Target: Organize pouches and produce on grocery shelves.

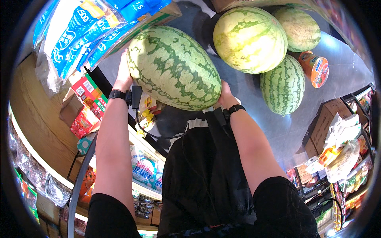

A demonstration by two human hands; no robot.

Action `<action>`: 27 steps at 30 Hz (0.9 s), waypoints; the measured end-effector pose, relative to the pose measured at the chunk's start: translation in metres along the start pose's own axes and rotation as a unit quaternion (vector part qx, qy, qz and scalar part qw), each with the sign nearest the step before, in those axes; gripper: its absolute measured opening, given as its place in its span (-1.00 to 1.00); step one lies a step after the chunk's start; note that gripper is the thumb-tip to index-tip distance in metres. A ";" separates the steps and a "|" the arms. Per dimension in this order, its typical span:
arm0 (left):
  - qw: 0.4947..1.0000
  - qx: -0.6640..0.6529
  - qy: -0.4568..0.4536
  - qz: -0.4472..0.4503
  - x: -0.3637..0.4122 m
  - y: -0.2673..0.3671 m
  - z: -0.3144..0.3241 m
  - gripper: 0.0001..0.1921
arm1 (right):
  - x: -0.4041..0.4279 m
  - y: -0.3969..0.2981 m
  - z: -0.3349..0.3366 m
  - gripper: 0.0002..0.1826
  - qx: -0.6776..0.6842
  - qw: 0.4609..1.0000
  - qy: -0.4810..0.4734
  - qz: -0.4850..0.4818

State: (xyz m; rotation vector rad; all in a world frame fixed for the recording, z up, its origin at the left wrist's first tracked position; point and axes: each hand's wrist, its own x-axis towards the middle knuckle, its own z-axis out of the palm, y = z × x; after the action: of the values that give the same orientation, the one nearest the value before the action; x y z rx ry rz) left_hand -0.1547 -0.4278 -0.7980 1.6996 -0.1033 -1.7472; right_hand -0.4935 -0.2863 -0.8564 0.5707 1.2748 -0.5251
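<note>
A large oblong watermelon [175, 70] with dark green stripes is held between my two hands, in front of my body. My left hand [122, 73] presses on its left end, with most of the fingers hidden behind the rind. At the lower right end my right hand [224, 93] cups the melon, its fingertips also out of sight. To the right a big yellowish-green watermelon [250, 40] rests close to a paler melon [297, 29] and a smaller striped watermelon [282, 86]. An orange tub [316, 70] with a printed lid is beside these.
Blue-and-white plastic packs [77, 38] are heaped at the upper left by a cardboard box edge [162, 17]. Shelves with a wooden board [44, 116] and snack bags run along the left. A cardboard carton [326, 125] and stocked racks stand right, on the dark tiled floor [268, 131].
</note>
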 end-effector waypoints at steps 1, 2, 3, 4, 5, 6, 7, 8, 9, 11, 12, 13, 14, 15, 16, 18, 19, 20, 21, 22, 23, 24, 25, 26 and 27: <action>1.000 0.000 0.000 0.000 0.000 0.001 0.003 -0.52 | -0.002 -0.003 0.001 -0.55 -0.004 1.000 -0.003 -0.004; 1.000 0.015 -0.012 0.024 -0.001 0.002 0.006 -0.52 | -0.002 -0.005 0.000 -0.55 -0.005 1.000 -0.003 -0.004; 0.998 0.031 -0.025 0.049 -0.001 0.003 0.010 -0.51 | -0.002 -0.007 -0.001 -0.54 -0.006 1.000 0.016 -0.006; 0.999 0.028 -0.006 0.042 0.000 0.004 0.015 -0.51 | -0.002 -0.010 -0.002 -0.53 -0.008 0.999 0.035 -0.008; 0.999 0.027 -0.006 0.043 -0.001 0.004 0.019 -0.51 | -0.002 -0.013 -0.004 -0.53 -0.009 0.999 0.035 -0.008; 0.998 0.037 -0.010 0.055 -0.006 0.004 0.026 -0.50 | -0.005 -0.018 -0.004 -0.52 -0.022 0.999 0.023 -0.012; 0.997 0.047 -0.015 0.067 -0.010 0.004 0.032 -0.50 | -0.007 -0.021 -0.004 -0.51 -0.034 0.999 0.011 -0.015; 0.997 0.054 0.007 0.053 -0.011 0.003 0.034 -0.50 | -0.010 -0.025 -0.004 -0.50 -0.025 0.999 0.029 0.010; 0.997 0.053 0.004 0.054 -0.010 0.002 0.038 -0.50 | -0.009 -0.029 -0.011 -0.50 -0.025 0.999 0.030 0.007; 0.997 0.068 0.033 0.031 -0.010 -0.001 0.045 -0.50 | 0.000 -0.031 -0.027 -0.49 -0.011 1.000 0.016 0.009; 0.998 0.053 0.028 0.019 -0.017 0.002 0.052 -0.51 | 0.000 -0.027 -0.028 -0.50 -0.028 0.999 0.017 0.016; 0.998 0.052 0.029 0.019 -0.015 0.000 0.053 -0.51 | 0.000 -0.025 -0.029 -0.50 -0.029 0.999 0.017 0.017; 0.998 0.058 0.017 0.025 -0.014 0.000 0.056 -0.51 | 0.001 -0.022 -0.031 -0.50 -0.019 0.999 0.040 0.007; 0.997 0.066 0.006 0.032 -0.015 0.002 0.059 -0.52 | -0.001 -0.018 -0.030 -0.50 -0.009 0.998 0.061 -0.002; 0.997 0.067 0.007 0.032 -0.015 0.003 0.063 -0.52 | -0.002 -0.015 -0.030 -0.50 -0.008 0.998 0.061 0.000; 0.997 0.073 -0.002 0.031 -0.015 0.006 0.067 -0.51 | -0.004 -0.010 -0.026 -0.50 0.025 0.999 0.032 -0.006; 0.997 0.074 0.001 0.032 -0.013 0.007 0.065 -0.51 | -0.007 -0.007 -0.024 -0.50 0.041 0.999 0.017 -0.009; 0.997 0.073 -0.002 0.028 -0.011 0.009 0.064 -0.50 | -0.011 -0.003 -0.022 -0.50 0.039 0.999 0.016 -0.007; 0.997 0.070 -0.005 0.025 -0.009 0.009 0.062 -0.50 | -0.016 -0.002 -0.019 -0.50 0.048 0.999 0.023 -0.013; 0.997 0.076 0.009 0.026 -0.017 0.010 0.081 -0.52 | -0.019 -0.004 -0.021 -0.50 0.060 0.997 0.036 -0.025; 0.997 0.074 0.004 0.024 -0.014 0.013 0.087 -0.52 | -0.022 -0.006 -0.020 -0.50 0.060 0.997 0.039 -0.029; 0.997 0.081 -0.003 0.007 -0.016 0.016 0.087 -0.53 | -0.027 -0.004 -0.017 -0.50 0.061 0.996 0.042 -0.043; 0.996 0.088 -0.011 -0.010 -0.018 0.016 0.085 -0.55 | -0.031 -0.001 -0.015 -0.50 0.061 0.996 0.044 -0.057; 0.997 0.074 -0.024 0.006 -0.015 0.016 0.083 -0.59 | -0.023 0.001 -0.016 -0.50 0.049 0.995 0.068 -0.057; 0.997 0.071 -0.024 0.009 -0.011 0.013 0.072 -0.59 | -0.022 0.007 -0.019 -0.50 0.045 0.995 0.066 -0.058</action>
State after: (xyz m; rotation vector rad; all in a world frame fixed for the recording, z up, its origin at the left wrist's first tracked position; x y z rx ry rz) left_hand -0.2159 -0.4605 -0.7717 1.7508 -0.2695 -1.8040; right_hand -0.5077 -0.2677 -0.8379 0.6171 1.4219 -0.6536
